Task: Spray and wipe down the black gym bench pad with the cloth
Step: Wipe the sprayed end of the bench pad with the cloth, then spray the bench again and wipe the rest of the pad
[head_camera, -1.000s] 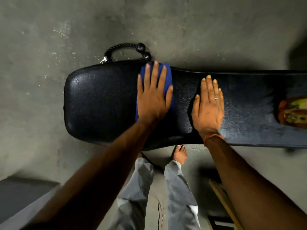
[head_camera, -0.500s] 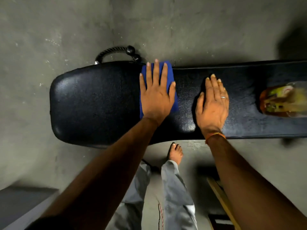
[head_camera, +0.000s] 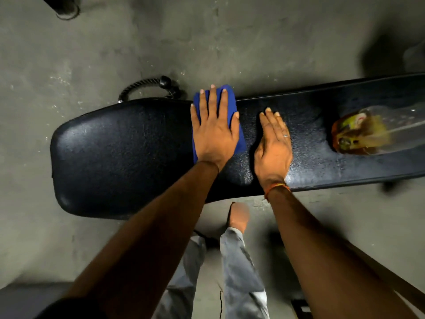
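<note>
Blue cloth [head_camera: 232,104] lies across the far half of the bench pad [head_camera: 119,153], pinned flat under my left hand [head_camera: 215,132], fingers spread, gripping nothing. Just right of the cloth, my right hand [head_camera: 273,148] rests open, palm down on the pad. Further right, a spray bottle [head_camera: 368,132] lies on its side.

We see the bench pad [head_camera: 128,155] covered in black, pebbled vinyl with a dull sheen. On it lies a soft, matt blue cloth [head_camera: 232,104]. Right of the cloth, a clear glossy plastic bottle [head_camera: 368,132]. Beyond the pad, a twisted rope handle [head_camera: 140,85]; underneath, rough matt concrete floor [head_camera: 69,54].
</note>
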{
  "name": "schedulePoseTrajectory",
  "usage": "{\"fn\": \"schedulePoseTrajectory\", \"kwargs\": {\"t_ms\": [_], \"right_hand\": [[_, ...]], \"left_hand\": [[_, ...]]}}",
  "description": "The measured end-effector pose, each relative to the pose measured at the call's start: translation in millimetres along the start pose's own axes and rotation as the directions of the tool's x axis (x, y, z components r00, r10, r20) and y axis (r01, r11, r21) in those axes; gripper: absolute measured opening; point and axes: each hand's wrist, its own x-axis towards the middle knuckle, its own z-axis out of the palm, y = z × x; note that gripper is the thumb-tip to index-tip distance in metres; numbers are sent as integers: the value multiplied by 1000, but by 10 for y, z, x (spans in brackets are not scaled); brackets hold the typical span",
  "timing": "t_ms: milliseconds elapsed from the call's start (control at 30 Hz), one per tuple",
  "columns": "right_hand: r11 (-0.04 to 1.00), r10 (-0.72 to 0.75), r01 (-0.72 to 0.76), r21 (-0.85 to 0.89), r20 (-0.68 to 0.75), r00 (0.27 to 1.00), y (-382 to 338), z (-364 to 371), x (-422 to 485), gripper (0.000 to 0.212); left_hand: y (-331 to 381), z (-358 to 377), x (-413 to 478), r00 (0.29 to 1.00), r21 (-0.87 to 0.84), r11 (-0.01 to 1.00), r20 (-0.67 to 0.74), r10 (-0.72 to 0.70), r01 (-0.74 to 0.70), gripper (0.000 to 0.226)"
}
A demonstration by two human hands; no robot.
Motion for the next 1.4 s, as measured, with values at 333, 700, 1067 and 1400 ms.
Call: {"fn": "schedulePoseTrajectory", "kwargs": {"t_ms": [333, 700, 1067, 1400], "right_hand": [[993, 55, -57, 107, 27, 998, -34, -42, -10, 71], [878, 373, -333, 344, -57, 926, -192, -302, -98, 41], [798, 598, -400, 451, -513, 616, -311, -1079, -378, 16], [679, 710, -245, 692, -533, 460, -212, -1887, 427, 75]], "left_hand": [[-110, 15, -510, 993, 36, 992, 16, 121, -121, 64], [14, 12, -284, 997, -23, 1000, 77, -11, 13, 67], [40, -440, -263, 801, 15, 879, 419, 427, -477, 90], [256, -584, -146, 745, 167, 826, 551, 375, -539, 98]]}}
